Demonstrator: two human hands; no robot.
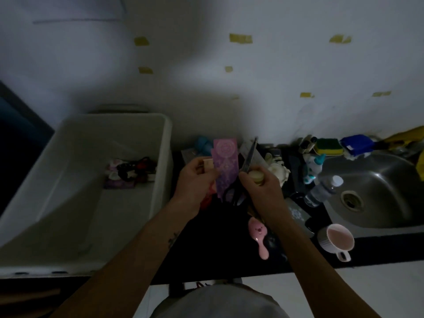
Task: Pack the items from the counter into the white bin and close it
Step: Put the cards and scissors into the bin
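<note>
Head view, pretty dark: left hand (197,180) is mid-frame, fingers (193,166) curled round a purple card (226,166) and a small beige thing (208,164). Right hand (261,191) is just beside it, gripping scissors (250,154) with blades pointing up, plus a little round jar (257,176). White bin (68,180) sits open at the left of the frame, beside the dark worktop (218,249), with some hair ties (132,172) lying in it. Pink hairbrush (258,232) and a mug (337,239) are at lower right, near the sink (378,180).
</note>
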